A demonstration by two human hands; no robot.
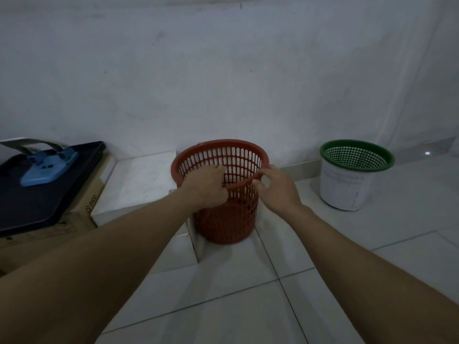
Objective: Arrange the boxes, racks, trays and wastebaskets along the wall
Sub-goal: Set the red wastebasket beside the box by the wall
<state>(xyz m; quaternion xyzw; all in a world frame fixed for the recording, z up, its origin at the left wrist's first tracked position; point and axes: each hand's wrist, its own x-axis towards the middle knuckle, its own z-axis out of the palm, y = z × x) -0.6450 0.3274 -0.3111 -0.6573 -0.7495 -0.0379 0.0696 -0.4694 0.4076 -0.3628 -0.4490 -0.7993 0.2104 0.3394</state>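
Two hands work a red basket (pixel 223 189) on the floor by the wall: left hand (pixel 208 187) curls its fingers over the near rim, right hand (pixel 278 189) hovers loose-fingered at the rim, contact unclear. Best slid level, flush to the wall. Counted: two wastebaskets, one green-rimmed (pixel 352 175); one box (pixel 84 209); dark trays (pixel 49 189), number unclear.

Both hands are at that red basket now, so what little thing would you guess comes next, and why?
Probably a short push of the red basket back toward the wall. The left hand grips its near rim, the right hand is at the rim on the other side, and the basket stands upright on the floor beside a raised white ledge. The green-rimmed basket seems nearer the wall.
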